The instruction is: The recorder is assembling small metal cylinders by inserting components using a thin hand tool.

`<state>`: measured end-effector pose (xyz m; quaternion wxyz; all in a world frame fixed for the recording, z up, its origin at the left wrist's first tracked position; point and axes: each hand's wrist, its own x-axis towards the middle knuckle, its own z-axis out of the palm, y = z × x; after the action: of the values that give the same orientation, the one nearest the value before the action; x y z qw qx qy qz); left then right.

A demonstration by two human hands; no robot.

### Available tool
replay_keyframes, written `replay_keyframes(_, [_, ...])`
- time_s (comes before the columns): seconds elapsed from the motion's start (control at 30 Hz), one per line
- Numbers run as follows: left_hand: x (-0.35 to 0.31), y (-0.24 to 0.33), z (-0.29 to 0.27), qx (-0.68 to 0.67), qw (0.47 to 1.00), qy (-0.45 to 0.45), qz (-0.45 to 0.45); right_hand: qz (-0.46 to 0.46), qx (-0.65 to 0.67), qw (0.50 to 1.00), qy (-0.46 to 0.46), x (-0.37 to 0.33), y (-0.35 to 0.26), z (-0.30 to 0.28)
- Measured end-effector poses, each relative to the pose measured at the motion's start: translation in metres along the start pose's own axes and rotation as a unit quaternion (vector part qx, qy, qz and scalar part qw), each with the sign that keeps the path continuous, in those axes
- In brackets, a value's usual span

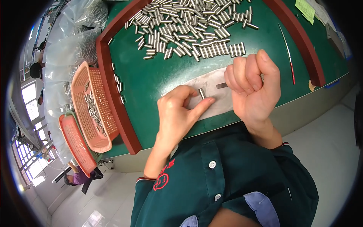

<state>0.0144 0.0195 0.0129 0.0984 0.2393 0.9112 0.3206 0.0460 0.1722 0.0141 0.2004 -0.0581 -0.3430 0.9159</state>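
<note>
My left hand (pixel 174 109) pinches a short, shiny metal pin (pixel 202 93) between thumb and fingertips, just above a pale cloth (pixel 218 102). To its right, my right hand (pixel 256 85) is closed in a fist, thumb raised. A thin, flat dark metal strip (pixel 221 86) sticks out of that fist toward the pin, apart from it. The rest of the strip is hidden in the palm. Beyond both hands, many similar metal pins (pixel 177 28) lie heaped on the green tabletop (pixel 151 79), several of them lined up in a row at the near edge.
Dark red wooden rails (pixel 115 94) border the worktop left and right. Several stray pins lie along the left rail. Outside it stand a peach basket (pixel 109 117) with pins, a red basket (pixel 75 145) and clear plastic bags (pixel 56 79). A thin red-handled tool (pixel 292 72) lies at right.
</note>
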Motion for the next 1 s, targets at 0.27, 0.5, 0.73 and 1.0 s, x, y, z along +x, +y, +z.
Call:
replay_keyframes(0.27, [0.005, 0.004, 0.003, 0.009, 0.999, -0.041, -0.014, 0.025, -0.02, 0.999, 0.002, 0.007, 0.01, 0.007])
replay_keyframes(0.5, [0.004, -0.006, 0.01, -0.066, 0.998, 0.003, 0.01, 0.07, -0.03, 0.997, 0.01, 0.009, 0.015, 0.007])
replay_keyframes(0.73, [0.003, -0.007, 0.009, -0.06, 0.998, -0.01, -0.011, 0.078, -0.034, 0.996, 0.016, 0.008, 0.018, 0.01])
replay_keyframes(1.0, [0.002, -0.011, 0.012, -0.078, 0.997, 0.004, 0.001, 0.073, -0.028, 0.997, 0.002, 0.008, 0.02, 0.007])
